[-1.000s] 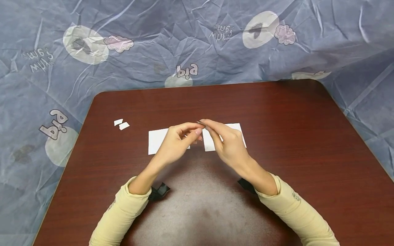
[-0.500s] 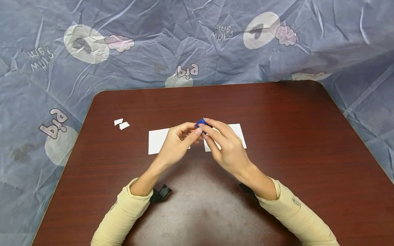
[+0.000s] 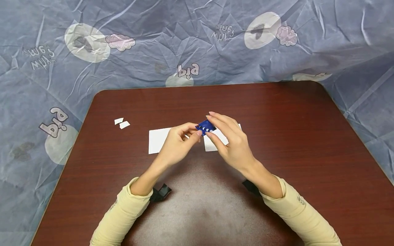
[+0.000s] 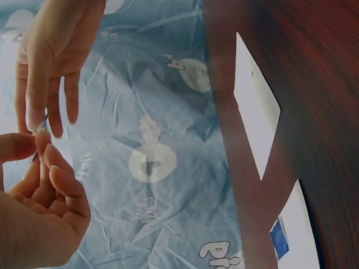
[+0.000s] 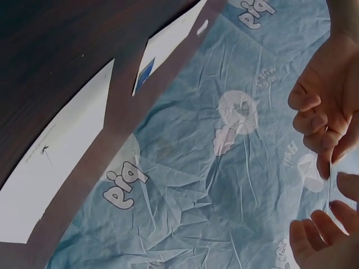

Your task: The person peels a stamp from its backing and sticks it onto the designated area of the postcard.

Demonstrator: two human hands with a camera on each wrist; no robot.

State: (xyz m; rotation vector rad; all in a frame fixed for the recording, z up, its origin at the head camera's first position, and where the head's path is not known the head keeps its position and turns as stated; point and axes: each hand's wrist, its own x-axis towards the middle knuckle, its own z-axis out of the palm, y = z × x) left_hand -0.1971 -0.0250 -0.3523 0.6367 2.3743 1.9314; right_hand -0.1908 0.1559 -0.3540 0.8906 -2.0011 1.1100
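Above the table, my left hand (image 3: 176,141) pinches a small thin blue piece (image 3: 205,125) printed with a row of white moon-like shapes between thumb and forefinger. My right hand (image 3: 232,140) is at the piece's other side, thumb at its lower edge and fingers spread out near its upper edge. The left wrist view shows the piece nearly edge-on between both hands. Beneath lie two white cards, the left card (image 3: 157,139) and the right card (image 3: 212,143), both partly covered by the hands. A blue patch (image 4: 279,238) shows on the left card.
Small white scraps (image 3: 124,124) lie at the left of the brown table (image 3: 261,102). Behind the far edge hangs a blue printed cloth (image 3: 144,51). Black straps (image 3: 161,192) sit at the wrists.
The blue piece has turned from edge-on to show its printed face. My right hand has opened its fingers and shifted a little to the right; the left hand holds nearly the same place.
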